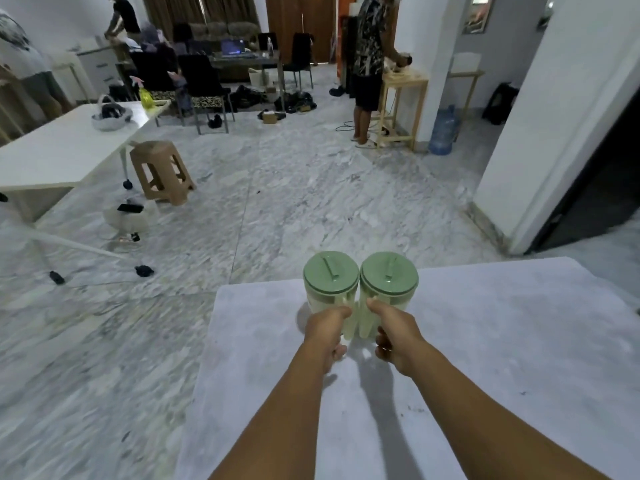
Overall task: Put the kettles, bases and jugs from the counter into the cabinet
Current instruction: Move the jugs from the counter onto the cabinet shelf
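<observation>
Two pale green jugs with round green lids stand side by side near the far edge of the grey counter [485,341]. My left hand [327,332] is closed around the handle of the left jug [329,278]. My right hand [394,336] grips the handle of the right jug [389,277]. The jugs touch each other and cast shadows on the counter. Whether they rest on the surface or hang just above it I cannot tell. No kettle, base or cabinet is in view.
Beyond the counter lies a marble floor. A white table [59,157] and a brown plastic stool [161,171] stand at the left. A person stands at a wooden stand [403,98] far ahead. A white wall and dark doorway [595,188] are at the right.
</observation>
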`<action>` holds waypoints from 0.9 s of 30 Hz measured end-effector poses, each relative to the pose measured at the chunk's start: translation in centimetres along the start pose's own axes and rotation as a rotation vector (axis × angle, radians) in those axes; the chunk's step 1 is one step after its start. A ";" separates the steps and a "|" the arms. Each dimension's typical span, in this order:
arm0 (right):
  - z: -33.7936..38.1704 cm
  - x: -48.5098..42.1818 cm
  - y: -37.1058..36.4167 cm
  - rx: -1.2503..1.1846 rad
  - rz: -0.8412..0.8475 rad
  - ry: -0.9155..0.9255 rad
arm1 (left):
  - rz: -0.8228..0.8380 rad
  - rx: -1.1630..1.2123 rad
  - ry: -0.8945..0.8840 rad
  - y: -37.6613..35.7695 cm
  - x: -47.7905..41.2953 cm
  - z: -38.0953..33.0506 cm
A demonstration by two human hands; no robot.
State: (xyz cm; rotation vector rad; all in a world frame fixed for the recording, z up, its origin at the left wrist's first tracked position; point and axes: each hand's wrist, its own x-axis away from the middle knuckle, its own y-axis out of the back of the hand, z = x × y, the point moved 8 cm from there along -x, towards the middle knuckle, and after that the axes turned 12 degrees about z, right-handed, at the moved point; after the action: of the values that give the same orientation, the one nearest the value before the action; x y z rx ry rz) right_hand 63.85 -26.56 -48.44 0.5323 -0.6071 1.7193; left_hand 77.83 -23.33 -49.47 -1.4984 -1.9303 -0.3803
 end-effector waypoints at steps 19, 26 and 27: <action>2.1 18.6 8.4 -0.064 -0.132 0.314 | 0.099 -0.097 -0.274 -4.7 16.9 -2.3; 3.3 35.1 15.8 -0.072 -0.257 0.511 | 0.294 -0.208 -0.415 -14.5 29.0 -2.8; 3.3 37.6 17.2 -0.078 -0.308 0.539 | 0.335 -0.223 -0.429 -16.2 30.5 -2.7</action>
State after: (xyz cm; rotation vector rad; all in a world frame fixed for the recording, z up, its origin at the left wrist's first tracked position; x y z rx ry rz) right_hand 38.95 -4.18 -24.02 0.0852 -0.1902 1.4527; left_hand 59.49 -7.01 -25.01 -2.1525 -1.9426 -0.1316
